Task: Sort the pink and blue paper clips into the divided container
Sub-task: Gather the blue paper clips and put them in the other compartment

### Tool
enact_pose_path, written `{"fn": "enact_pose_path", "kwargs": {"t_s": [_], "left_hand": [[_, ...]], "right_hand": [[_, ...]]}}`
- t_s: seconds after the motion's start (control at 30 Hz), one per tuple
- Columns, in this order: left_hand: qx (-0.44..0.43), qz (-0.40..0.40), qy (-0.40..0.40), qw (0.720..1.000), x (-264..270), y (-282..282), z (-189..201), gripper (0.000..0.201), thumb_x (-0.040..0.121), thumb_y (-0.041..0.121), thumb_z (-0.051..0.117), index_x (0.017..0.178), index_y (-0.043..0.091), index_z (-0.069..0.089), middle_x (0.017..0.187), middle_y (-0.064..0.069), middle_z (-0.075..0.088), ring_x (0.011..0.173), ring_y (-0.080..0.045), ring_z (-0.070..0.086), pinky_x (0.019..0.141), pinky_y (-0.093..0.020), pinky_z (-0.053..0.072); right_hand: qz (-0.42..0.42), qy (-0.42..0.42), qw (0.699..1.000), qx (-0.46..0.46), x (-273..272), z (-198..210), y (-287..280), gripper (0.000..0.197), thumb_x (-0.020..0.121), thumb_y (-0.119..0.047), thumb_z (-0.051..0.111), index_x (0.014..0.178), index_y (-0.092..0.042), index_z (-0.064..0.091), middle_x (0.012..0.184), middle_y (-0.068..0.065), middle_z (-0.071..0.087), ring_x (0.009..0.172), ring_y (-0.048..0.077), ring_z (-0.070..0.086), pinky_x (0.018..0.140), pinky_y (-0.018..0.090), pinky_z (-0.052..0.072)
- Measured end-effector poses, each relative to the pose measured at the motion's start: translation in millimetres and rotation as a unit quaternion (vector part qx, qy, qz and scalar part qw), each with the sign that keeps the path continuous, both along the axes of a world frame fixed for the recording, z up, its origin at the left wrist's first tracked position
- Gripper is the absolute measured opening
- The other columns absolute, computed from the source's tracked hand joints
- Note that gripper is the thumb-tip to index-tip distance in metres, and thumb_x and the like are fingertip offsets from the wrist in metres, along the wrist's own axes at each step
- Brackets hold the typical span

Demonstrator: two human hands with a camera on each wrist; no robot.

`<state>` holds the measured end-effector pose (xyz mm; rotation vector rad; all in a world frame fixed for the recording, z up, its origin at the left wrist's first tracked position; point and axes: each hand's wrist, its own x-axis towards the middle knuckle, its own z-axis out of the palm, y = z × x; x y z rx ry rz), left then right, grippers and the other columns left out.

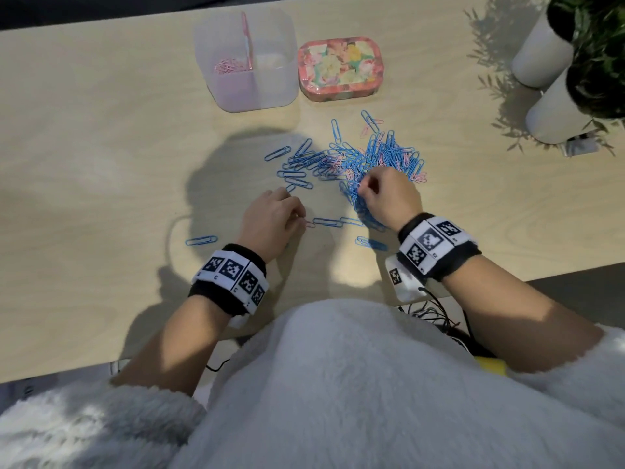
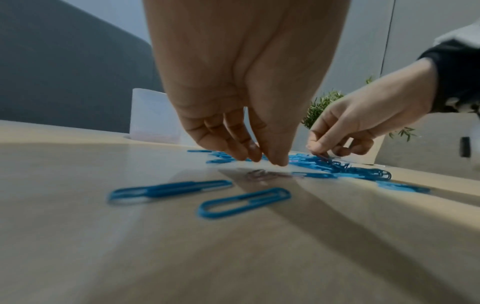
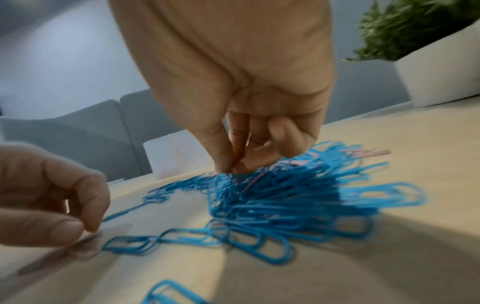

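Note:
A translucent divided container [image 1: 270, 93] stands at the back, with pink clips [image 1: 230, 66] in its left compartment. A pile of mostly blue paper clips [image 1: 358, 157] with a few pink ones mixed in lies mid-table. My right hand [image 1: 363, 187] reaches into the near side of the pile, thumb and forefinger pinching a clip [image 3: 231, 168] whose colour I cannot tell. My left hand [image 1: 301, 220] hovers left of the pile, its curled fingers and thumb [image 2: 270, 160] drawn together just above a lone pink clip [image 2: 262, 174] that lies flat on the table.
A floral tin [image 1: 340, 67] sits right of the container. Two white plant pots [image 1: 554, 96] stand at the far right. Stray blue clips [image 1: 201, 240] lie near the table's front edge [image 1: 101, 360], around both wrists.

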<state>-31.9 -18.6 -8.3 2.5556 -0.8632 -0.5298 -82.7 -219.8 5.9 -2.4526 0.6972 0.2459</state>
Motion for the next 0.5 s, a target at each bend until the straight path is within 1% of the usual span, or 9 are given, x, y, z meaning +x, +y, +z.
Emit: {"fn": "enact_pose_path", "kwargs": {"t_s": [0.1,0.17,0.2,0.27,0.3,0.33,0.4,0.43,0.5], "left_hand": [[0.001,-0.033,-0.001,0.999,0.7,-12.8,0.6,0.014,0.082,0.023,0.063,0.091,0.013,0.068,0.097,-0.012,0.062,0.091,-0.034,0.054,0.080,-0.039,0.043],[0.011,-0.055,-0.003,0.998,-0.1,-21.5,-0.7,0.017,0.080,0.028,0.064,0.092,0.017,0.068,0.097,-0.011,0.062,0.094,-0.033,0.055,0.082,-0.040,0.044],[0.019,-0.059,-0.004,0.998,-0.9,-24.5,-1.3,0.019,0.079,0.031,0.064,0.094,0.019,0.068,0.099,-0.009,0.062,0.096,-0.032,0.055,0.083,-0.039,0.043],[0.035,-0.080,-0.009,0.996,-4.7,-30.7,-1.5,0.022,0.080,0.031,0.062,0.100,0.023,0.067,0.101,-0.007,0.063,0.096,-0.031,0.054,0.083,-0.038,0.041],[0.032,-0.099,-0.011,0.994,-7.8,-32.7,-1.0,0.023,0.081,0.028,0.061,0.103,0.024,0.067,0.101,-0.007,0.064,0.093,-0.031,0.055,0.082,-0.039,0.041],[0.021,-0.120,-0.009,0.993,-11.6,-33.3,-0.1,0.024,0.082,0.024,0.059,0.104,0.025,0.067,0.100,-0.008,0.066,0.088,-0.032,0.056,0.078,-0.040,0.043],[-0.010,-0.138,-0.001,0.990,-19.2,-29.4,2.6,0.027,0.078,0.016,0.056,0.100,0.023,0.069,0.095,-0.009,0.070,0.078,-0.033,0.058,0.070,-0.041,0.046],[-0.027,-0.129,0.001,0.991,-21.1,-24.7,3.9,0.027,0.076,0.015,0.055,0.098,0.021,0.070,0.091,-0.009,0.071,0.076,-0.033,0.059,0.068,-0.041,0.047],[-0.046,-0.090,0.008,0.995,-19.9,-12.8,8.0,0.025,0.076,0.020,0.052,0.094,0.016,0.070,0.087,-0.009,0.071,0.078,-0.031,0.062,0.071,-0.040,0.050]], "right_hand": [[0.002,-0.004,0.999,-0.051,-14.5,5.8,-7.9,0.009,0.088,-0.020,0.053,0.087,-0.018,0.062,0.095,0.008,0.068,0.094,0.031,0.061,0.071,0.031,0.041],[0.021,-0.036,0.996,-0.081,-17.5,7.9,-1.1,0.010,0.087,-0.020,0.052,0.088,-0.018,0.062,0.094,0.009,0.068,0.094,0.032,0.060,0.070,0.032,0.043],[0.032,-0.054,0.995,-0.078,-16.0,8.4,5.8,0.010,0.087,-0.021,0.052,0.086,-0.018,0.061,0.093,0.008,0.068,0.093,0.031,0.060,0.070,0.032,0.043],[0.046,-0.070,0.996,-0.042,-7.8,7.4,20.5,0.009,0.084,-0.021,0.053,0.083,-0.018,0.062,0.090,0.005,0.069,0.091,0.030,0.061,0.069,0.032,0.042],[0.049,-0.071,0.996,-0.013,-1.6,6.3,27.6,0.009,0.084,-0.022,0.055,0.083,-0.019,0.063,0.089,0.004,0.069,0.089,0.028,0.061,0.070,0.032,0.043],[0.054,-0.069,0.996,0.015,5.2,4.6,33.8,0.008,0.083,-0.023,0.056,0.083,-0.019,0.064,0.089,0.003,0.070,0.089,0.027,0.062,0.072,0.032,0.045],[0.079,-0.051,0.994,0.063,16.4,1.7,43.3,0.010,0.082,-0.022,0.059,0.083,-0.019,0.068,0.092,0.002,0.070,0.090,0.024,0.063,0.078,0.035,0.051],[0.098,-0.041,0.991,0.082,20.6,0.4,45.3,0.012,0.082,-0.021,0.059,0.085,-0.018,0.070,0.093,0.003,0.070,0.091,0.024,0.063,0.081,0.037,0.051],[0.110,-0.040,0.987,0.108,26.3,-2.3,41.4,0.016,0.083,-0.015,0.058,0.090,-0.014,0.072,0.098,0.005,0.071,0.094,0.023,0.063,0.086,0.039,0.051]]}}
